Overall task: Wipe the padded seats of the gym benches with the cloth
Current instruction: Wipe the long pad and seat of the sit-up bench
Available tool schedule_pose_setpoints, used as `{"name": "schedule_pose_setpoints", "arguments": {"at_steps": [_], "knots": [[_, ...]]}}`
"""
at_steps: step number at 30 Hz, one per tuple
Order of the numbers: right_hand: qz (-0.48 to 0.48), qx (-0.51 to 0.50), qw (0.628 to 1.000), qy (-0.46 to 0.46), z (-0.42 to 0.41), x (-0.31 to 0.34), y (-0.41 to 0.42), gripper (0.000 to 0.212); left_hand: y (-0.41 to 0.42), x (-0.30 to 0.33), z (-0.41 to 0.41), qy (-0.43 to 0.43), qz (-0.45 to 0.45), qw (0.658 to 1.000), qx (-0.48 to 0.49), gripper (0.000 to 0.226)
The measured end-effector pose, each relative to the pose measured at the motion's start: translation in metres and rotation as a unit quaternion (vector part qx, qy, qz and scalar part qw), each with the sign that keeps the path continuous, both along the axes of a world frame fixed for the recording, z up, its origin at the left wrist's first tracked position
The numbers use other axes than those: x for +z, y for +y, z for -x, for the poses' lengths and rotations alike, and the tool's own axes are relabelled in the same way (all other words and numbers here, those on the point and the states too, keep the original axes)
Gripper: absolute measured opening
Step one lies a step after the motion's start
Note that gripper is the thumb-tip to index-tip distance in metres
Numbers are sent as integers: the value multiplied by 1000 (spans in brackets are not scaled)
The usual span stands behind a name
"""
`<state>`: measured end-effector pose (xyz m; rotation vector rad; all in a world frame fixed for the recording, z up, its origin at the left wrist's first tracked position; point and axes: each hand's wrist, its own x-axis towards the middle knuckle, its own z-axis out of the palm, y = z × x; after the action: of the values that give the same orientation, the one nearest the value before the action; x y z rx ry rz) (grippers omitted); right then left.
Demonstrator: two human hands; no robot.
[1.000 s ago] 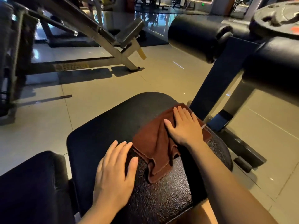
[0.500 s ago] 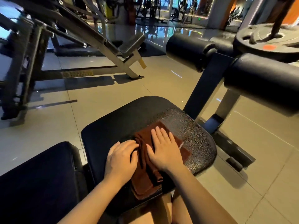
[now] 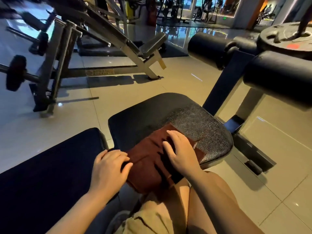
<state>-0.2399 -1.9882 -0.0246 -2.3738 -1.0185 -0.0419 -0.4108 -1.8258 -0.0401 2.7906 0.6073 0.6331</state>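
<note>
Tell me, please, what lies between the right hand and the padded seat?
In the head view, the brown cloth lies between right hand and seat.

The cloth (image 3: 152,159) lies on the seat pad (image 3: 168,115) at centre frame, under both hands; another pad (image 3: 50,166) sits lower left, roller pads (image 3: 276,76) upper right.
</note>
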Motion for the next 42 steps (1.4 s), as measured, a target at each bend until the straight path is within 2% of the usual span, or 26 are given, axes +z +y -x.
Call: {"name": "schedule_pose_setpoints", "arguments": {"at_steps": [2,4,6,9,12,17,20,22,24,26,28,30,32,34,36,39,42], "knots": [[-46,-78,993,-73,18,-2,-5,45,4,9,-4,-18,18,1000,-4,4],[22,-102,987,-119,36,-8,-10,37,6,20,-19,-31,40,998,-35,8],[81,-100,983,-131,44,-12,-12,33,4,28,-42,-13,72,992,-102,17],[85,-96,987,-98,46,-3,-14,30,-1,27,-73,86,86,971,-204,37],[87,-95,989,-75,48,-1,-11,30,6,18,-77,126,88,963,-223,41],[114,-92,978,-149,58,-10,-4,40,23,21,-64,154,27,958,-240,34],[110,-68,970,-205,59,-10,-4,35,24,22,-55,149,27,960,-237,22],[96,9,970,-223,61,-7,-12,24,23,22,-40,140,46,961,-235,14],[97,94,976,-170,66,1,-21,11,22,23,-16,130,46,962,-236,8],[95,163,980,-62,72,17,-24,30,20,32,9,118,51,966,-225,6],[25,210,977,1,79,32,-22,30,21,51,29,103,82,970,-203,12],[-68,191,978,56,83,55,-16,17,26,75,37,45,120,976,-174,17],[-130,185,973,50,79,73,-9,13,33,94,31,-39,105,982,-153,14],[-151,163,974,40,69,82,-5,13,33,103,11,-88,73,983,-143,18],[-112,106,988,19,54,80,-6,14,30,96,-14,-81,67,986,-126,23],[23,-8,997,-74,33,54,-18,21,24,64,-32,-39,97,991,-78,35],[-10,54,997,-53,35,34,-14,30,27,32,-22,-65,154,986,-7,36]]}}
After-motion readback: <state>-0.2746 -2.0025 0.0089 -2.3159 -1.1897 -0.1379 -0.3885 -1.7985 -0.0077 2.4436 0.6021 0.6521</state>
